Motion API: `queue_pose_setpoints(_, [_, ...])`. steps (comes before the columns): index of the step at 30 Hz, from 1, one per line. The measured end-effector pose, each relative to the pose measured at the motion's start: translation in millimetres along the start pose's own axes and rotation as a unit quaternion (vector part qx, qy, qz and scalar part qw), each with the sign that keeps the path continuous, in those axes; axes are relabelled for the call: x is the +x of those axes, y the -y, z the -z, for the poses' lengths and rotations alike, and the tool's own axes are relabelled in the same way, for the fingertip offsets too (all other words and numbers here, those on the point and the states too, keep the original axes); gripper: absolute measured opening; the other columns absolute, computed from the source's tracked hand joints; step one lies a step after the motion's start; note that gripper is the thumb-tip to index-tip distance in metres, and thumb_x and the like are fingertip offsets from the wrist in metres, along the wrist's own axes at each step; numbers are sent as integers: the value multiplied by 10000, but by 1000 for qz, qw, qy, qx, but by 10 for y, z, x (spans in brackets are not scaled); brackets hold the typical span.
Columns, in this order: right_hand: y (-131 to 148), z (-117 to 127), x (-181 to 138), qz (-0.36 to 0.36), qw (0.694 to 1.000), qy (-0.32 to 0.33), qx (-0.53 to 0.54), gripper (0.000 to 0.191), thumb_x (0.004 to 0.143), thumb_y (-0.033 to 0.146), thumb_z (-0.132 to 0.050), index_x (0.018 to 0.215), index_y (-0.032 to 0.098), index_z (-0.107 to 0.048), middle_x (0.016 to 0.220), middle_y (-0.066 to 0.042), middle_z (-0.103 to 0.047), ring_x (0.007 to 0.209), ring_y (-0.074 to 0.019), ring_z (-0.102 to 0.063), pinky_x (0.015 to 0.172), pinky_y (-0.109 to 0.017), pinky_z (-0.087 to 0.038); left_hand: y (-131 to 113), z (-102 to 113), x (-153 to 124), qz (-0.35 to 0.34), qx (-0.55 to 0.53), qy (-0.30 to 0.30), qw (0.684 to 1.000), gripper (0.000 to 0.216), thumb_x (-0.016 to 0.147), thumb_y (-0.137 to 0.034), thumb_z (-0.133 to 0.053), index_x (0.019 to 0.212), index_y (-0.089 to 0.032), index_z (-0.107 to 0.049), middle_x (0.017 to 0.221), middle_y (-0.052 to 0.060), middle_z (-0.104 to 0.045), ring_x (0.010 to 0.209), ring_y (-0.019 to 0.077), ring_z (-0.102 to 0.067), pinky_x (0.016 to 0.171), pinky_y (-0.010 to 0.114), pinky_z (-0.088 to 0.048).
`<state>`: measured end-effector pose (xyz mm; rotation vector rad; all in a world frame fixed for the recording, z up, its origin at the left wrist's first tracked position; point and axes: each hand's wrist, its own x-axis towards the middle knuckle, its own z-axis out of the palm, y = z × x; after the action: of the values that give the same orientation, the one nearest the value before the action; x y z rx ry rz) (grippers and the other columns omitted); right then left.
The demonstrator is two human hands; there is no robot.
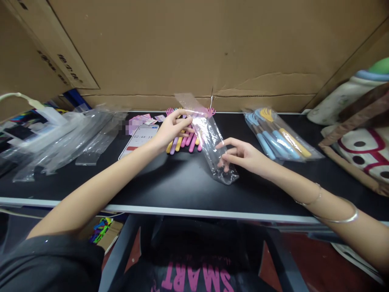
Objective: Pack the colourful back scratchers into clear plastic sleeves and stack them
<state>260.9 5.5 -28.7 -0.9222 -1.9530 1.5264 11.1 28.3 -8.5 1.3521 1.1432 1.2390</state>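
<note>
A long clear plastic bag [208, 136] is stretched slantwise between my two hands above the table. My left hand [174, 129] pinches it near its upper end, fingertips at the edge. Lower down, my right hand [238, 155] has its thumb and curled fingers closed on the bag's side. The bag looks flat, with nothing visible inside. Behind it and under my left hand lies a row of back scratchers [192, 142] with pink, yellow and purple handles and claw-like heads. My left hand and the bag partly cover them.
Several clear bags [91, 132] lie piled at the left. A phone [141, 140] showing a timer lies beside pink cards [141, 120]. At the right are bagged blue and yellow back scratchers [278, 136], a bottle [343, 95] and a patterned bag [364, 150]. Cardboard [194, 48] walls the back.
</note>
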Motion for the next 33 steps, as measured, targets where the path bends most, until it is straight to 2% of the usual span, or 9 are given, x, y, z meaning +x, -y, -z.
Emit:
queue_pose_setpoints(5, [15,-29,-27,3,998,45,-46,412,864,435,-655,1137,164,-505,765,-27,-724,541,-108,-607,567,-265,-462,30,120,111,-27,9,-22,999,263,921,-285,-590,1160,-176,-572,900,30,-704,667,81,-661,599,166,-531])
queue_pose_setpoints(9, [42,-33,-40,1,996,66,-68,407,878,437,-631,1150,157,-517,770,-34,-720,545,-109,-595,563,-268,-448,48,225,231,-59,26,-47,997,309,932,-351,-588,1191,-181,-580,917,42,-715,649,80,-641,591,166,-500])
queue_pose_setpoints(16, [51,-16,-35,-12,994,77,-73,445,890,444,-613,1201,142,-515,793,-44,-723,559,-109,-588,578,-271,-450,9,257,321,-34,43,-74,996,215,908,-229,-589,1109,-157,-623,884,34,-709,624,56,-604,561,144,-450])
queue_pose_setpoints(21, [64,-2,-41,-17,992,94,-82,444,898,436,-607,1215,135,-527,802,-50,-730,586,-117,-601,595,-277,-460,-5,256,411,-47,45,-98,993,198,928,-345,-587,969,-163,-653,898,42,-702,635,70,-582,545,159,-422])
queue_pose_setpoints(25, [69,13,-34,-17,992,94,-77,434,896,429,-616,1202,134,-527,796,-48,-733,584,-117,-603,609,-285,-465,-22,247,530,-71,72,-87,991,177,921,-341,-598,900,-169,-635,891,40,-694,656,81,-592,584,177,-428])
queue_pose_setpoints(28, [58,20,-21,-16,993,91,-67,440,889,436,-625,1195,135,-528,788,-43,-731,579,-115,-603,604,-283,-460,-12,223,590,-69,82,-75,991,166,931,-322,-580,898,-165,-621,874,37,-688,642,76,-588,592,175,-429])
queue_pose_setpoints(33, [20,20,-5,-13,995,82,-49,486,864,450,-654,1209,136,-516,762,-32,-727,558,-113,-596,584,-279,-453,12,264,654,-49,97,-76,991,174,894,-287,-621,1025,-172,-627,876,36,-676,683,94,-614,623,189,-465])
